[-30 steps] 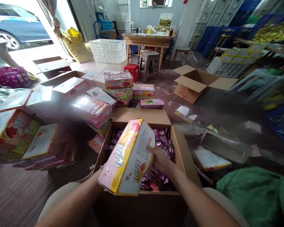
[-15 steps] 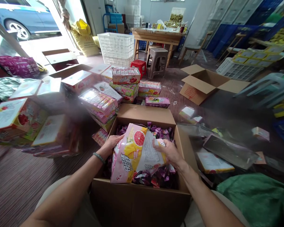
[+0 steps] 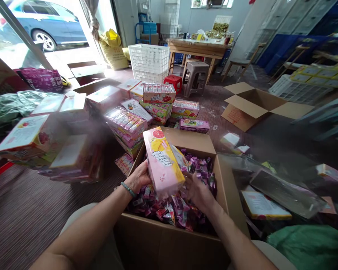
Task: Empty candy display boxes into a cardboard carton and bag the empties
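Striped floor point(image 3: 22, 213) surrounds the packet-filled carton point(image 3: 169, 240); left hand point(image 3: 141, 175) grips the fruit-print box point(image 3: 167, 170) at nine o'clock. Right hand point(image 3: 199, 192), at four: hold unclear. Uneven support could tip it.

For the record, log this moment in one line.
left hand: holds pink-yellow oblong cardboard box; right hand: beside it, contact unclear; below: open brown cardboard carton, purple sachets
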`<action>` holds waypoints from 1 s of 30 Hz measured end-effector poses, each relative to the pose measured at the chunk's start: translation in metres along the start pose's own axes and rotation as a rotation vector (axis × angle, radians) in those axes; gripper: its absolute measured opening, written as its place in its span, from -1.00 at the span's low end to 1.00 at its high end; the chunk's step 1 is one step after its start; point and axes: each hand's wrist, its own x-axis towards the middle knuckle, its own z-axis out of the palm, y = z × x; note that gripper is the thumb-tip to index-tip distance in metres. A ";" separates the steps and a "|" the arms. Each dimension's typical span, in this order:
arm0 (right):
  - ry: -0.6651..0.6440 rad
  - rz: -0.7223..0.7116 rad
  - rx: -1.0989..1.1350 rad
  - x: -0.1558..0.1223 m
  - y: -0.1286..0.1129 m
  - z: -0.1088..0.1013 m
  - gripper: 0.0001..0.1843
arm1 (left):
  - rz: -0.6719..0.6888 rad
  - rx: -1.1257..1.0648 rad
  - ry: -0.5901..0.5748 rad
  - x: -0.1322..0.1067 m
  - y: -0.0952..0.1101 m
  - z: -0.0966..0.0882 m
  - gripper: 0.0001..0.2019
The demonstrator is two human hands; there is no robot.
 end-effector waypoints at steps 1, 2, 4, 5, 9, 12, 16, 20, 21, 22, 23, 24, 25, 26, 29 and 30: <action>-0.033 -0.025 -0.035 -0.001 0.006 0.005 -0.46 | -0.003 -0.025 0.035 0.001 -0.002 0.002 -0.57; -0.059 -0.047 -0.061 -0.001 0.010 0.009 -0.45 | -0.012 -0.044 0.057 0.001 -0.005 0.003 -0.55; -0.071 -0.068 -0.071 -0.003 0.016 0.016 -0.44 | -0.048 -0.061 0.060 0.002 -0.012 0.002 -0.51; -0.062 -0.070 -0.057 -0.003 0.017 0.018 -0.43 | -0.066 -0.068 0.060 0.002 -0.014 0.002 -0.48; -0.048 -0.048 -0.028 -0.004 0.017 0.021 -0.47 | -0.103 -0.097 0.104 0.007 -0.023 -0.003 -0.40; -0.050 -0.034 -0.029 -0.006 0.016 0.025 -0.54 | -0.114 -0.098 0.123 0.014 -0.029 -0.006 -0.41; -0.001 -0.060 0.000 -0.011 0.011 0.029 -0.54 | -0.069 -0.070 0.099 0.021 -0.029 -0.008 -0.43; 0.099 -0.061 -0.008 -0.017 0.008 0.025 -0.51 | 0.067 -0.065 0.258 0.021 -0.014 -0.004 -0.53; 0.114 -0.065 -0.016 -0.018 0.008 0.022 -0.50 | 0.092 -0.062 0.282 0.021 -0.011 -0.003 -0.55; 0.122 -0.073 -0.030 -0.018 0.008 0.019 -0.51 | 0.104 -0.058 0.297 0.021 -0.010 -0.002 -0.57; 0.131 -0.085 -0.052 -0.017 0.007 0.016 -0.51 | 0.109 -0.057 0.303 0.021 -0.009 -0.001 -0.58; 0.143 -0.097 -0.076 -0.016 0.006 0.014 -0.52 | 0.109 -0.059 0.308 0.021 -0.009 0.000 -0.58; 0.160 -0.107 -0.094 -0.015 0.004 0.012 -0.51 | 0.108 -0.068 0.311 0.021 -0.010 0.001 -0.58; 0.180 -0.107 -0.100 -0.014 0.003 0.010 -0.48 | 0.111 -0.081 0.310 0.021 -0.011 0.002 -0.57; 0.157 -0.090 -0.052 -0.013 0.000 0.011 -0.31 | 0.164 -0.152 0.288 0.022 -0.012 0.005 -0.52; 0.115 -0.104 -0.043 -0.014 0.000 0.012 -0.27 | 0.184 -0.172 0.282 0.022 -0.012 0.007 -0.52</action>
